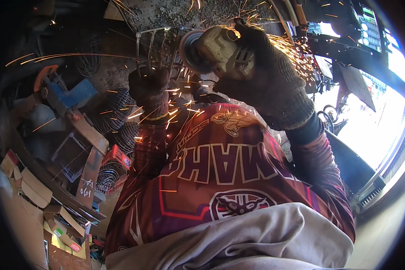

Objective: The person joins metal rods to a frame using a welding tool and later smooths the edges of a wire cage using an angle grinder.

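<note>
My right hand (pixel 274 83), in a dark knit glove, is wrapped round a dusty tan angle grinder (pixel 222 49). The grinder's disc (pixel 190 51) faces left, beside a small frame of thin metal rods (pixel 152 38). Lower down on those rods, my gloved left hand (pixel 149 87) is closed in a fist. Orange sparks spray widely, thickest behind my right wrist and also over my left forearm. Whether the disc touches a rod cannot be made out.
Coiled wire springs or baskets (pixel 117 110) lie to the left, near a blue and orange metal tool (pixel 74 92). Red crates (pixel 117 157) and open cardboard boxes (pixel 63 227) stand lower left. A tilted metal sheet (pixel 356 85) is on the bright right side.
</note>
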Demonstrator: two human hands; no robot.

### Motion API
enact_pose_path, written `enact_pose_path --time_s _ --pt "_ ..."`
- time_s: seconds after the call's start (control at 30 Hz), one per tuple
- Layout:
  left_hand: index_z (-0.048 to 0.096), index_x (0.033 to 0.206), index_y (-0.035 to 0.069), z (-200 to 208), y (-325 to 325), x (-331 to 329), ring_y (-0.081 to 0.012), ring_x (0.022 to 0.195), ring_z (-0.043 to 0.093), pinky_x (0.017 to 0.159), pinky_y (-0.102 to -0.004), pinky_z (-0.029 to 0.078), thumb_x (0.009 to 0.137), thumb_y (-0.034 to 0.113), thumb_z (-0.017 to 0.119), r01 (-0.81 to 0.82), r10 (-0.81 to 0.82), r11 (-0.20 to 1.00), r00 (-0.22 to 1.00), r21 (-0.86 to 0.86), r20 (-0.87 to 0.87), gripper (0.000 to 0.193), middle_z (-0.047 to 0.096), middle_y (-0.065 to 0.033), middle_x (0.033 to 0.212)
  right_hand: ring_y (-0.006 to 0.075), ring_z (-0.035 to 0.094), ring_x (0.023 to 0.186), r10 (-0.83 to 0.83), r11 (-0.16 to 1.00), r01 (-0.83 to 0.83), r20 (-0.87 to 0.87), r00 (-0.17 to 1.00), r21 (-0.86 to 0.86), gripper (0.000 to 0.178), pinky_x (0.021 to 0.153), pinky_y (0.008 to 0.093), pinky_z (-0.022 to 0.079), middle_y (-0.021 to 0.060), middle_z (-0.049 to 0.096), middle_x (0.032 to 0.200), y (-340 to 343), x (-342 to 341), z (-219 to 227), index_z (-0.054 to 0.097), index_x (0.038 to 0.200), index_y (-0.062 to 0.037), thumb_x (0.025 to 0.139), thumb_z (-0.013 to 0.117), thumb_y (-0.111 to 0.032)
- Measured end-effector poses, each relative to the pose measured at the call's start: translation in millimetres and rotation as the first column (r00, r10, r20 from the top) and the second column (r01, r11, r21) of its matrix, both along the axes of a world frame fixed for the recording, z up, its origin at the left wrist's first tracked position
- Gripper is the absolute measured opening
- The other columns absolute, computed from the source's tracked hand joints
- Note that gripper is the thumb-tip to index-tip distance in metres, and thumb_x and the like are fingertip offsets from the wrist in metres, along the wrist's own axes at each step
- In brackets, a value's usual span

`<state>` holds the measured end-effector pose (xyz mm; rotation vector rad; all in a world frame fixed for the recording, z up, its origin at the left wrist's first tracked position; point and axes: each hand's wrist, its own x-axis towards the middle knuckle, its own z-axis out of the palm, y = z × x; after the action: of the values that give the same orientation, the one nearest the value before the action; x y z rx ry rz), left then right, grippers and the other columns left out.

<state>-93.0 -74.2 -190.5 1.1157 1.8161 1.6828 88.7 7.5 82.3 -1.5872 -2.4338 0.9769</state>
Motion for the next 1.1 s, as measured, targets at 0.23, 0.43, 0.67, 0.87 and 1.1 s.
enact_pose_path --time_s 0.23,0.43,0.67,0.87,1.1 --pt "0.060 0.082 0.007 -9 -8 3 -0.0134 0.062 0.057 0.052 -0.0299 0.045 0.080 0.003 0.076 -0.082 0.008 0.991 0.828 0.108 0.561 0.016 0.057 -0.0030 0.072 0.0304 0.065 0.111 0.047 0.998 -0.049 0.053 0.997 0.035 0.086 0.093 0.0383 0.055 0.0206 0.058 0.126 2 3 -1 0.041 0.142 -0.0002 0.074 0.087 -0.027" --pt "0.059 0.077 0.008 -18 -7 10 -0.0157 0.066 0.059 0.057 -0.0300 0.048 0.080 0.008 0.076 -0.091 0.048 0.995 0.820 0.047 0.570 0.017 0.059 -0.0034 0.076 0.0297 0.063 0.112 -0.032 0.999 0.031 0.049 0.998 0.023 0.087 0.093 0.0378 0.054 0.0196 0.058 0.123 3 2 -2 0.040 0.140 0.0013 0.073 0.088 -0.029" --pt "0.056 0.072 0.007 -8 -2 -2 -0.0196 0.066 0.057 0.057 -0.0309 0.046 0.078 0.024 0.080 0.091 -0.103 0.993 0.979 0.075 0.173 0.030 0.055 -0.0030 0.074 0.0299 0.063 0.113 0.024 0.999 -0.026 0.043 0.999 0.030 0.085 0.093 0.0384 0.054 0.0197 0.060 0.122 0 3 0 0.039 0.141 -0.0009 0.076 0.086 -0.028" --pt "0.052 0.076 0.007 5 1 -1 -0.0201 0.060 0.051 0.052 -0.0331 0.040 0.077 0.022 0.081 -0.028 0.030 0.999 0.997 -0.033 0.078 0.033 0.051 -0.0017 0.072 0.0355 0.064 0.111 -0.080 0.994 0.086 -0.085 0.993 0.069 0.093 0.093 0.0406 0.053 0.0222 0.063 0.120 2 8 -11 0.046 0.138 -0.0012 0.064 0.092 -0.034" --pt "0.046 0.074 0.010 10 2 -2 -0.0107 0.058 0.041 0.051 -0.0300 0.036 0.074 0.006 0.079 0.067 -0.098 0.993 0.918 0.094 0.384 0.033 0.043 0.0019 0.069 0.0309 0.068 0.098 -0.005 0.984 0.013 -0.048 0.999 0.179 0.068 0.083 0.0399 0.057 0.0192 0.064 0.109 3 26 -7 0.047 0.131 -0.0041 0.077 0.083 -0.023"
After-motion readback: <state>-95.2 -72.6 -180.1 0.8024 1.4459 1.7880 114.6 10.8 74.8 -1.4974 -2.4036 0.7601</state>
